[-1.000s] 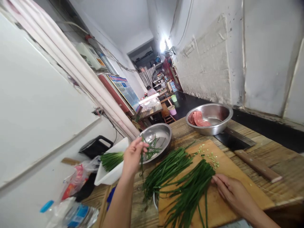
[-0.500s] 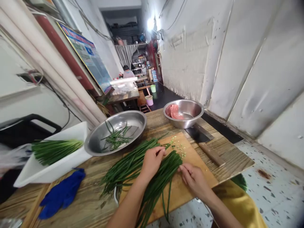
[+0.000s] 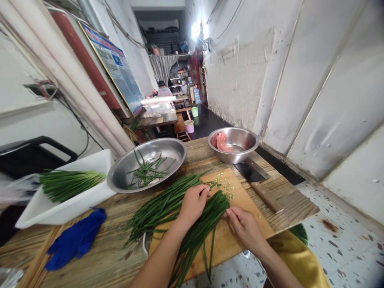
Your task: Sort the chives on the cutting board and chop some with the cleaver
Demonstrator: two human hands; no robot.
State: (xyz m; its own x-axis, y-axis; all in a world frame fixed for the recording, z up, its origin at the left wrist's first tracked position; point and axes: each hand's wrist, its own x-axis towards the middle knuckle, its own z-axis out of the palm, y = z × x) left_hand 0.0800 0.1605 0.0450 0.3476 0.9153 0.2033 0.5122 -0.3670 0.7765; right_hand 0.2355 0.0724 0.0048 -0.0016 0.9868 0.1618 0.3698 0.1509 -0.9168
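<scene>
Two heaps of long green garlic chives [image 3: 199, 228] lie across a wooden cutting board [image 3: 252, 208], their cut ends toward the upper right. My left hand [image 3: 193, 204] rests between the heaps, thumb and forefinger pinched together at the upper edge of the nearer bunch. On the other side, my right hand [image 3: 244, 224] has its fingers curled closed against the cut ends of that same bunch. Chopped bits [image 3: 229, 190] are scattered on the board beyond the hands. A cleaver [image 3: 265, 196] lies to the right, its dark blade partly under the rim of a steel bowl [image 3: 237, 156].
Pink meat slices [image 3: 222, 142] sit in that bowl. A wide steel basin [image 3: 177, 156] holds loose chives. At left are a white tub [image 3: 102, 160] with another chive bundle [image 3: 70, 184] and a blue glove [image 3: 76, 240]. A person [image 3: 164, 90] sits at a far table.
Both hands stay in nearly the same place on the chives. The camera view has shifted slightly; nothing else has visibly moved on the table.
</scene>
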